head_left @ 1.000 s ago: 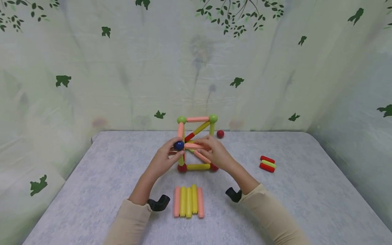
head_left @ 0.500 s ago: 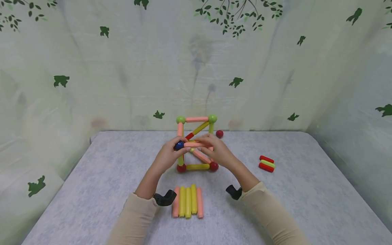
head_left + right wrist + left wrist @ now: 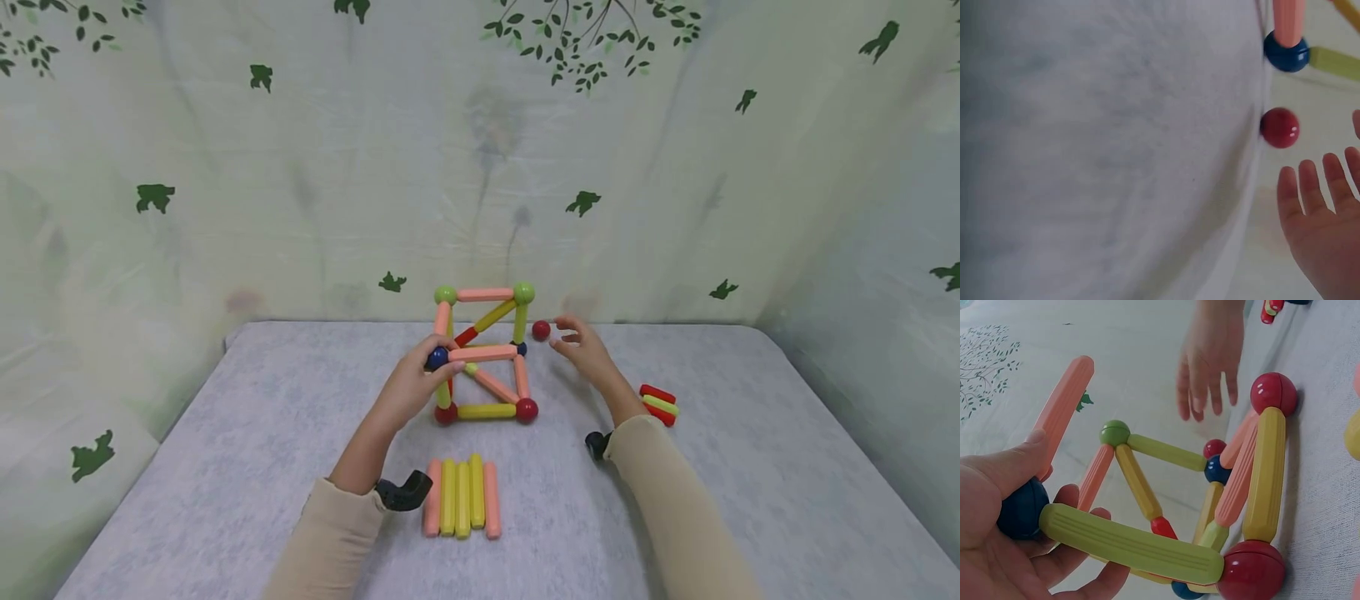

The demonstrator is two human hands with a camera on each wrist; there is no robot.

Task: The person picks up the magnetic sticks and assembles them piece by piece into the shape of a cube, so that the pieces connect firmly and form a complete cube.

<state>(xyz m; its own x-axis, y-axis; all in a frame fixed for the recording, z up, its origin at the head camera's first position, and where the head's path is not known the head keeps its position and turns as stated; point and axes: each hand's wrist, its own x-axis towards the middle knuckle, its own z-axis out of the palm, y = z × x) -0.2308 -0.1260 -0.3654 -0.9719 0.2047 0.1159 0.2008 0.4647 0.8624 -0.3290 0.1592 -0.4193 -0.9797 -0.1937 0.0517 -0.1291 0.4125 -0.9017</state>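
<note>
My left hand [image 3: 405, 382] grips a blue ball [image 3: 438, 358] at the near left of a magnetic stick-and-ball frame. Its thumb presses on a pink stick [image 3: 1067, 406] that juts out from this ball, its far end free in the left wrist view. A lime-green stick [image 3: 1132, 544] joins the blue ball to a red ball [image 3: 1251, 571] at the base. To the right of the frame my right hand [image 3: 592, 354] is held with its fingers extended and nothing in them. Close to its fingertips a loose red ball [image 3: 541, 331] lies on the table.
Several pink and yellow sticks [image 3: 462, 498] lie side by side in front of the frame. Short red and green sticks [image 3: 660, 404] are grouped at the right, by the right forearm. A leaf-patterned cloth [image 3: 315, 183] hangs behind the grey table [image 3: 247, 450].
My right hand has let go of the pink stick and moved right, to beside the loose red ball. The left hand keeps its grip on the blue ball, nearly still.
</note>
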